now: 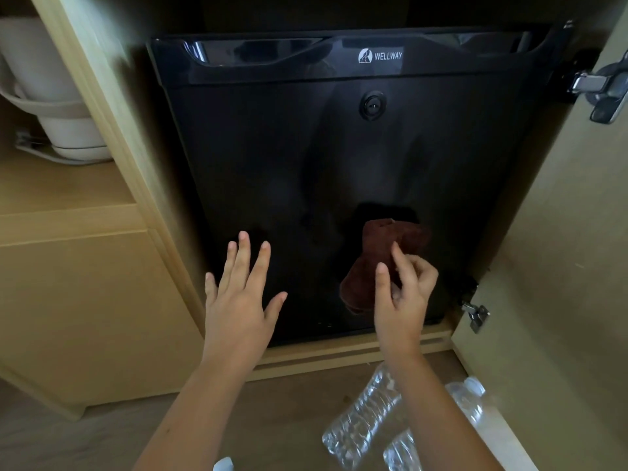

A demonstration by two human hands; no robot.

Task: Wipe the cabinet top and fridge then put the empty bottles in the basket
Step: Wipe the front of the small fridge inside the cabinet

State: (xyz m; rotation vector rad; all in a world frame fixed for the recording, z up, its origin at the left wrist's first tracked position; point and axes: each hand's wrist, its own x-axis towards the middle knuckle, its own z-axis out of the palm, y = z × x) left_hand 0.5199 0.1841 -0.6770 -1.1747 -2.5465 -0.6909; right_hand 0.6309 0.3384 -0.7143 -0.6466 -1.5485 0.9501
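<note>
- Black, glossy mini fridge door (339,147) with a silver logo fills most of the head view, which is the only view. It sits inside a pale wood cabinet (85,300) whose own door hangs open on the right, with a metal hinge (601,86) showing.
- The right hand (404,294) pinches a crumpled dark brown cloth (380,253) between thumb and fingers. The cloth is bunched up against the lower part of the fridge door, a bit right of centre.
- The left hand (238,294) is wide open and holds nothing, fingers straight and spread over the lower left of the door. It looks flat against the door, but I honestly can't tell if it's touching.
- So I'd call this the fridge-wiping step. The cabinet top isn't in shot, so no idea where that part stands.
- At least three crinkled clear plastic bottles (363,419) lie on the floor just in front of the cabinet, under the right forearm. No basket in sight anywhere.
- My guess for the next move: that cloth is a small wad, so flattening it under the palm would cover more door per pass. The upper panel, handle recess and round lock probably need a pass too, and gloss like that shows every smear.
- After that it's the bottles. They look light and squashy, so an easy grab, but the basket has to be found first.
</note>
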